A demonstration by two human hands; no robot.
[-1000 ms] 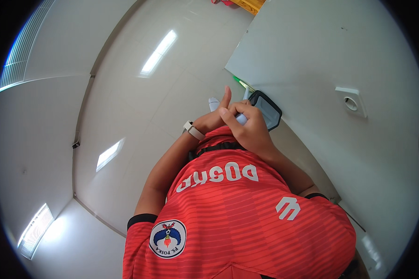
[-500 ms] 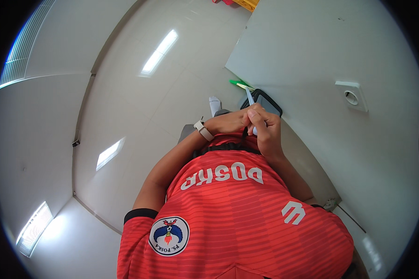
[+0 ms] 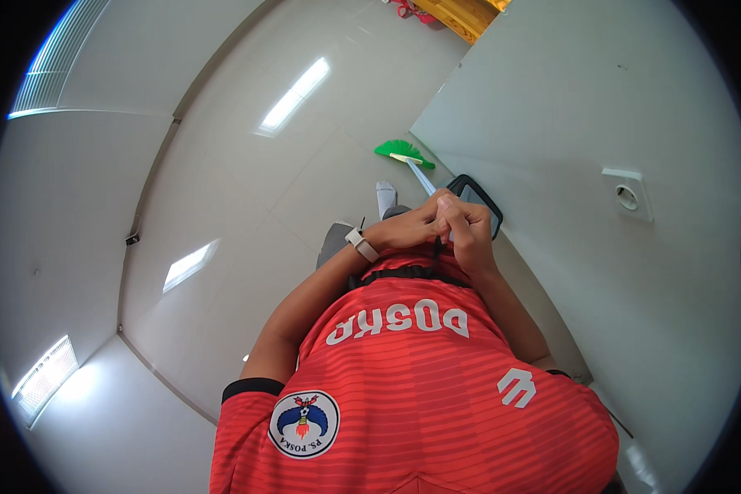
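Observation:
A broom with a green bristle head (image 3: pixel 406 151) and a pale blue handle (image 3: pixel 421 177) slants from the floor up to my hands. My left hand (image 3: pixel 412 227), a light-banded watch on its wrist, is closed around the handle in front of my waist. Pressed against it, my right hand (image 3: pixel 467 226) is closed on the same handle, with its thumb uppermost. The bristles lie on the floor near the wall's corner, just beyond my white-socked foot (image 3: pixel 385 198). Most of the handle's upper part is hidden by my fingers.
A black-rimmed grey object (image 3: pixel 492 204) stands against the right wall (image 3: pixel 576 165), close to my hands. That wall carries a white power socket (image 3: pixel 627 195). Yellow wooden furniture (image 3: pixel 461 16) and a red item (image 3: pixel 412 11) are at the far end of the tiled floor (image 3: pixel 247 189).
The broom's head has swung left, out from beside the wall and the black-rimmed object, so its green bristles now show fully. Both hands keep their grip. The view has shifted slightly.

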